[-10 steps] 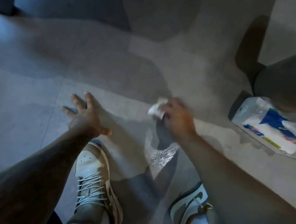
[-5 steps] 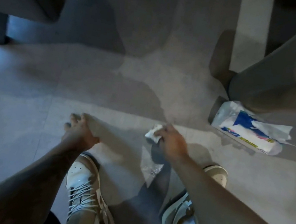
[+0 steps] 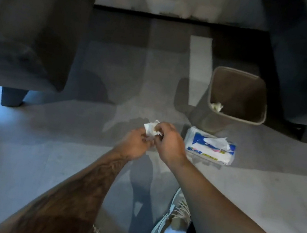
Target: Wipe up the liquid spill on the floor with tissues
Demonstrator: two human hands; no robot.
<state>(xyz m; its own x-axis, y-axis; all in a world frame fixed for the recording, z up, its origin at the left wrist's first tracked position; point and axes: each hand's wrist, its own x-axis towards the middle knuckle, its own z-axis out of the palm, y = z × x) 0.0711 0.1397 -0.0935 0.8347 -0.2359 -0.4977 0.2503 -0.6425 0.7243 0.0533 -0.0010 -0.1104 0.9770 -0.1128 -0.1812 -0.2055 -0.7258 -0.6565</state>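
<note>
Left hand (image 3: 135, 143): fingers curled on the lower edge of a crumpled white tissue wad (image 3: 150, 129), held in the air above the grey floor (image 3: 21, 156). Right hand (image 3: 169, 142): pinches the same wad from the other side. Further right, an opened tissue pack (image 3: 210, 151) lies on the floor, just in front of a brown bin (image 3: 241, 90).

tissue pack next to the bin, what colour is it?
The tissue pack is white with a blue panel and a yellow strip along its near side, seen in the head view.
</note>
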